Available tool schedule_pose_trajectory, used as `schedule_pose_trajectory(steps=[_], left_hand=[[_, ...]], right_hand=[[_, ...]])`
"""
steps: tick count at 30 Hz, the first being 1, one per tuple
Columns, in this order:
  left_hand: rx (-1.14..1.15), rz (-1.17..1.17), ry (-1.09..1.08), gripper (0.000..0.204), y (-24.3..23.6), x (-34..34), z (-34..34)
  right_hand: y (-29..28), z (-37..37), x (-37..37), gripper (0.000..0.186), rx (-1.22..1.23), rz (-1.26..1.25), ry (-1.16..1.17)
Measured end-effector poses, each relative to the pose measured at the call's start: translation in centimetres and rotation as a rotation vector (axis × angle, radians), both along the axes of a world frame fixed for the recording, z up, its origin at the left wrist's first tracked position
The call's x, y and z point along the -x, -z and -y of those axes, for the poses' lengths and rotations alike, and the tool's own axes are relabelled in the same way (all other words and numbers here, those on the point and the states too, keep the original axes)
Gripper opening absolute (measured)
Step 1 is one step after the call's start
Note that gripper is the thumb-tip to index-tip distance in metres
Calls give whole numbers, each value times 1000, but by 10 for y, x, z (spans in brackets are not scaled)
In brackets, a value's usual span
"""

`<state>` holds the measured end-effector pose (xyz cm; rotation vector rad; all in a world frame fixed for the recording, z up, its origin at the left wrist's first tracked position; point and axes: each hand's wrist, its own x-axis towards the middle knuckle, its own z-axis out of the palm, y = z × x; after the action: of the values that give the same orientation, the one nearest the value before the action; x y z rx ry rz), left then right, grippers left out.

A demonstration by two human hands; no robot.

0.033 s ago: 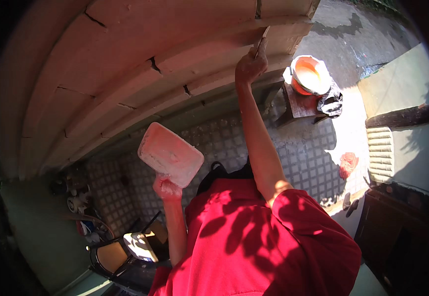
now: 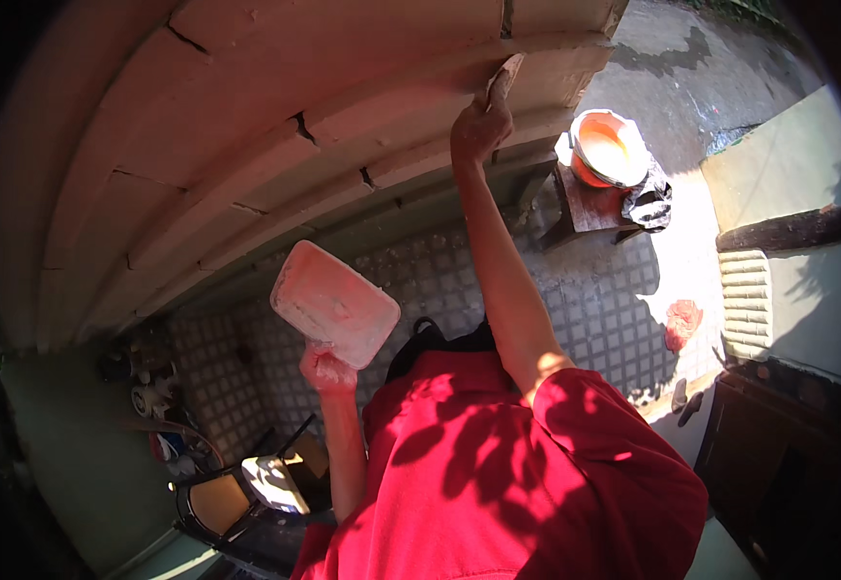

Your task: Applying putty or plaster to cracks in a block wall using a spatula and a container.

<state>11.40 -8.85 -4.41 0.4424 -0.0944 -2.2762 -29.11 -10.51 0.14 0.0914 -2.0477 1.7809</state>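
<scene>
High up in front of me, my right hand (image 2: 482, 128) is closed round a putty knife (image 2: 510, 70), its pale blade against the stepped, pinkish wall moulding (image 2: 411, 101). White smears cover the fingers. Lower and to the left, my left hand (image 2: 328, 371) grips the near end of a shallow rectangular plastic tray (image 2: 295, 266). Pinkish-white paste coats the tray's inside, which faces up toward me. Dark cracks and gaps show in the moulding, one of them just above the knife. How the left fingers wrap under the tray is partly hidden.
Right of my right arm, an orange bucket (image 2: 590, 174) with pale contents stands on a wooden stool (image 2: 585, 208), a dark crumpled cloth (image 2: 649, 198) beside it. A reddish bundle (image 2: 682, 323) lies on the tiled floor (image 2: 594, 290). At lower left stands a chair (image 2: 215, 503).
My right hand has shifted slightly left and toward me along the moulding, with the putty knife turned so more of its blade shows. The left hand and tray stay put.
</scene>
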Motion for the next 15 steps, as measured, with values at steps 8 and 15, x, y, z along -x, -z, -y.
schedule_pose_trajectory(steps=[8, 15], left_hand=[[162, 384, -11, 66, -5, 1, 6], [205, 379, -44, 65, -8, -2, 0]], right_hand=[[39, 24, -106, 43, 173, -149, -519], [22, -30, 9, 49, 150, -31, -33]])
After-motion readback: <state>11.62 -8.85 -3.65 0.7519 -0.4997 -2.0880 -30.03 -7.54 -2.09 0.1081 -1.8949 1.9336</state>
